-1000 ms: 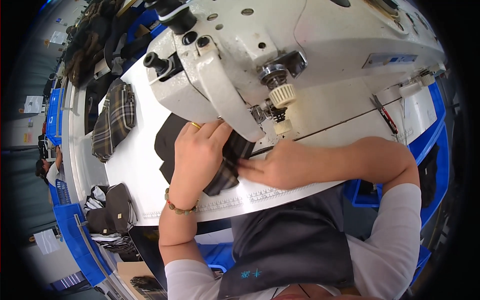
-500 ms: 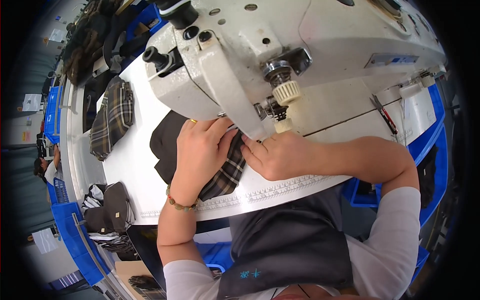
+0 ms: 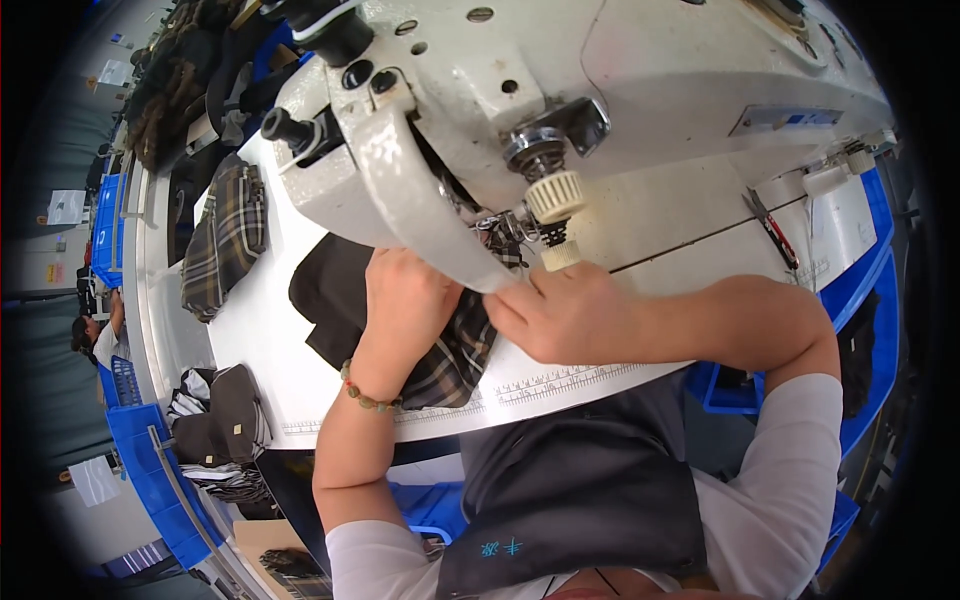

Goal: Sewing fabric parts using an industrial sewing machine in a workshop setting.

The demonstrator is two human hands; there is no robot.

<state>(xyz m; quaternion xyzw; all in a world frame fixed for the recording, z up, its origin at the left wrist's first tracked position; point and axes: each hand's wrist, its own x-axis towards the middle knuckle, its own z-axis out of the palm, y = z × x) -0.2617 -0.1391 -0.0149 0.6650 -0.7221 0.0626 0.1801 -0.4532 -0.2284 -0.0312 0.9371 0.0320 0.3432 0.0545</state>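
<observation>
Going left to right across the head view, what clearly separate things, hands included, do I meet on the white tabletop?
Plaid fabric bundle → left hand → right hand → red-and-black scissors.

The plaid cloth (image 3: 447, 372), dark with pale and tan lines, lay creased on the white worktop (image 3: 255, 345), its far end beneath the sewing machine head (image 3: 420, 205). The plain dark cloth (image 3: 328, 283) extended to its left, lying nearly flat, its outer edge stepped.
</observation>
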